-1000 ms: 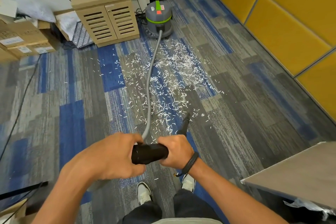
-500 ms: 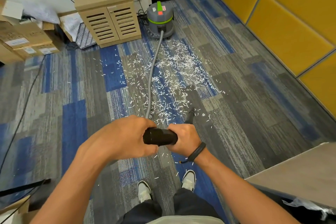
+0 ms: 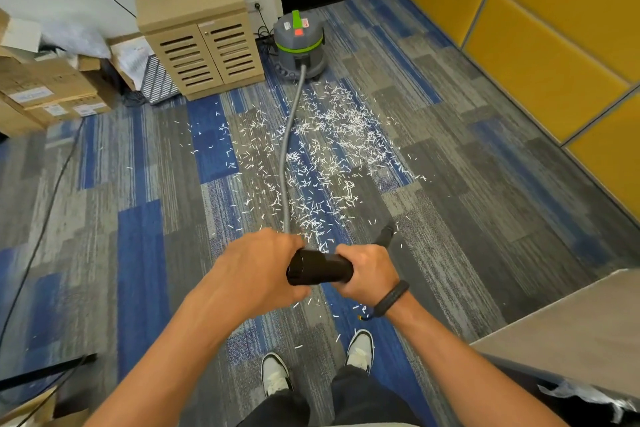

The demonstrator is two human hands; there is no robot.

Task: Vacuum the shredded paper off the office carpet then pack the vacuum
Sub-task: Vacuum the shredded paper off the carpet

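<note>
Grey and blue carpet (image 3: 485,184) in striped tiles covers the office floor, bounded on the right by padded yellow wall panels (image 3: 554,28). A pale wooden cabinet (image 3: 201,35) with louvred doors stands against the far wall, cardboard boxes (image 3: 45,90) stacked to its left. Part of a bench (image 3: 571,333) juts in at the lower right.

Just right of the cabinet sits the grey canister vacuum (image 3: 299,45) with its green band. Shredded paper (image 3: 332,149) lies scattered in white slivers across the middle of the carpet, thickest in front of the vacuum and thinning toward the person's shoes (image 3: 360,350). A grey hose (image 3: 289,149) runs from the canister over the shreds to the hands.

Both hands are clamped on a black vacuum handle (image 3: 320,267) held crosswise at waist height: the left hand (image 3: 256,270) wraps its left end where the hose joins, the right hand (image 3: 369,270) grips its right end. A black tube (image 3: 384,236) slants from the right hand down toward the carpet. A dark wristband (image 3: 391,298) circles the right wrist.
</note>
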